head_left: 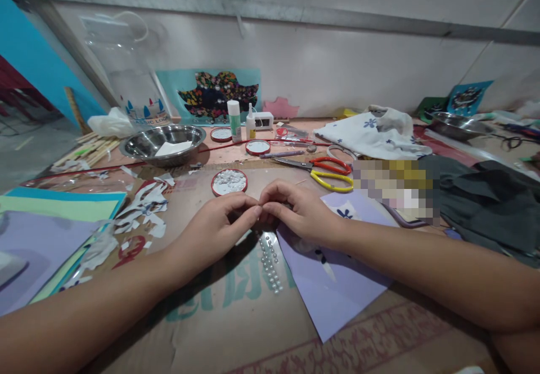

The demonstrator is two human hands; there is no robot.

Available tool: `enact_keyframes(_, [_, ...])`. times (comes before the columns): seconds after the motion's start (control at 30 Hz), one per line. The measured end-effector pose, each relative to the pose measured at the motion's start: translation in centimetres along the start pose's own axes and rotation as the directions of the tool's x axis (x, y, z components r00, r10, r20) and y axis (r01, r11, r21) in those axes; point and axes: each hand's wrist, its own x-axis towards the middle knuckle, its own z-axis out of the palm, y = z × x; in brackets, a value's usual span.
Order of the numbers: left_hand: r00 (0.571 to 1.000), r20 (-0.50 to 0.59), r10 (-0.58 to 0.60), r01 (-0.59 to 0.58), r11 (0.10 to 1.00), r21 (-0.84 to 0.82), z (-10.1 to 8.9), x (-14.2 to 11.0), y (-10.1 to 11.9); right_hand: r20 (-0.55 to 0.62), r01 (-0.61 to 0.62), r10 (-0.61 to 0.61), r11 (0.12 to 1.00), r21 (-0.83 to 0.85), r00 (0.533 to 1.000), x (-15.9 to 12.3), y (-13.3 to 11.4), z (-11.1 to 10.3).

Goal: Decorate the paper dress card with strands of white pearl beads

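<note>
My left hand (230, 219) and my right hand (295, 211) meet fingertip to fingertip over the cardboard (202, 329). Both are pinched closed, and whatever lies between the fingertips is too small or hidden to make out. Just below them is a clear strip with rows of pearl beads (270, 264). Under my right hand and forearm lies a purple sheet of paper (337, 301) bearing a white cloth piece with dark blue flowers (343, 211), partly covered. Beyond my left hand stands a round red-rimmed lid (229, 183) heaped with pearl beads.
Scissors (324, 172) with red and yellow handles lie beyond my right hand. A steel bowl (164, 143), a glue stick (234, 121) and a small glue bottle (251, 124) stand farther back. Fabric scraps (145, 208) and coloured paper (46, 233) are at left; flowered white cloth (375, 132) and dark fabric (485, 199) at right.
</note>
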Motion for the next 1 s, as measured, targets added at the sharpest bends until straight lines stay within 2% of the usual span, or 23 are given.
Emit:
enact_keyframes(0.13, [1.000,0.006,-0.019,0.019,1.000,-0.004,0.08,0.12,-0.29,0.033,0.017,-0.018,1.000,0.020,0.999,-0.01,0.13,0.01])
enact_keyframes(0.43, [1.000,-0.004,-0.001,0.001,1.000,0.010,0.04,0.14,-0.61,0.028,0.030,-0.029,0.999,-0.029,0.999,-0.13,0.07,0.05])
enact_keyframes(0.63, [0.999,-0.022,-0.029,0.029,1.000,0.004,0.05,0.07,-0.47,0.039,-0.005,0.003,1.000,0.030,0.999,-0.12,-0.02,0.19])
enact_keyframes(0.83, [0.999,-0.034,-0.033,0.035,0.997,0.070,0.24,-0.02,-0.29,0.020,-0.003,0.005,0.998,-0.066,1.000,-0.15,-0.12,0.39])
enact_keyframes(1.0, [0.999,-0.038,-0.031,0.034,0.996,0.087,0.02,0.06,0.14,0.038,0.049,-0.046,0.996,-0.078,0.998,-0.25,-0.15,0.46])
